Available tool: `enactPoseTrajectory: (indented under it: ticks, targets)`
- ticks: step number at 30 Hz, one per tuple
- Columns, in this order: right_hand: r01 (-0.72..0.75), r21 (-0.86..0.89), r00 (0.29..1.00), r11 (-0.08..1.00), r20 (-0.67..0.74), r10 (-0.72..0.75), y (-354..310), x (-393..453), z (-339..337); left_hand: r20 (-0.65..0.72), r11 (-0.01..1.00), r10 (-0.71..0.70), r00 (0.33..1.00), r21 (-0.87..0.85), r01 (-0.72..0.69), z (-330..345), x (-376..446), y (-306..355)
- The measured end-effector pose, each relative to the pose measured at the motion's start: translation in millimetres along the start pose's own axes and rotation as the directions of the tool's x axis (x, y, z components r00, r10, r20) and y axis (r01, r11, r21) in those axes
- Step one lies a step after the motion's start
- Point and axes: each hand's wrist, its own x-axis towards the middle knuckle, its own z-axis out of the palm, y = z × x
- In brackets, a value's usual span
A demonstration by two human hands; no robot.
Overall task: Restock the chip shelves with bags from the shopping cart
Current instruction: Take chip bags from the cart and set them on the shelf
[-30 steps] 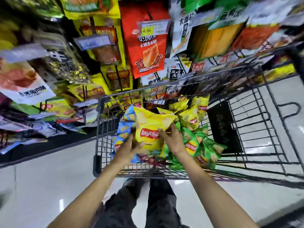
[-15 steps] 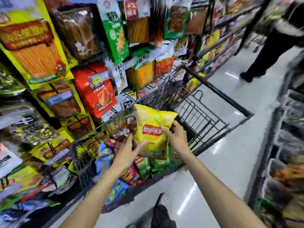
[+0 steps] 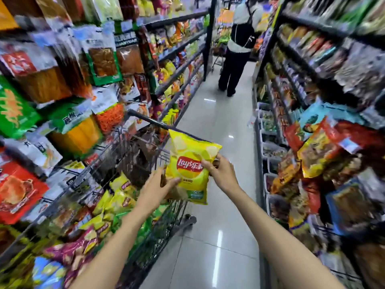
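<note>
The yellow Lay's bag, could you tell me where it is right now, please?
In the head view the yellow Lay's bag sits mid-frame, held between left hand and right hand, above the shopping cart.

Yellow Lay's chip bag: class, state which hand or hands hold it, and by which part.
Both hold the yellow Lay's chip bag: right hand pinches its right edge; left hand grips its lower left edge.

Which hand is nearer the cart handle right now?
Left. The left hand is just below the cart handle, gripping the yellow chip bag; the right hand holds its far edge.
</note>
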Motion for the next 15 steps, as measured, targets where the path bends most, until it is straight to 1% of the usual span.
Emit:
enactPoseTrajectory:
  ticks: [3,6,9,12,15]
  targets:
    - [-0.021,-0.012,0.997,1.0,-0.069,0.02,12,18,-64,0.04,0.994,0.097,0.995,-0.056,-0.094,38,34,47]
    - [-0.007,-0.024,0.994,1.0,-0.108,0.005,36,40,-126,0.071,0.985,0.171,0.983,-0.039,-0.168,80,68,87]
    - [0.039,-0.021,0.994,0.999,-0.099,-0.041,76,68,-184,0.094,0.971,0.239,0.966,-0.017,-0.239,122,97,125]
    - [0.068,-0.052,0.982,0.996,-0.171,-0.076,69,74,-232,0.101,0.961,0.277,0.956,-0.039,-0.274,155,121,160]
    - [0.097,-0.04,0.974,0.995,-0.202,-0.103,71,92,-265,0.115,0.952,0.306,0.945,-0.042,-0.303,179,151,184]
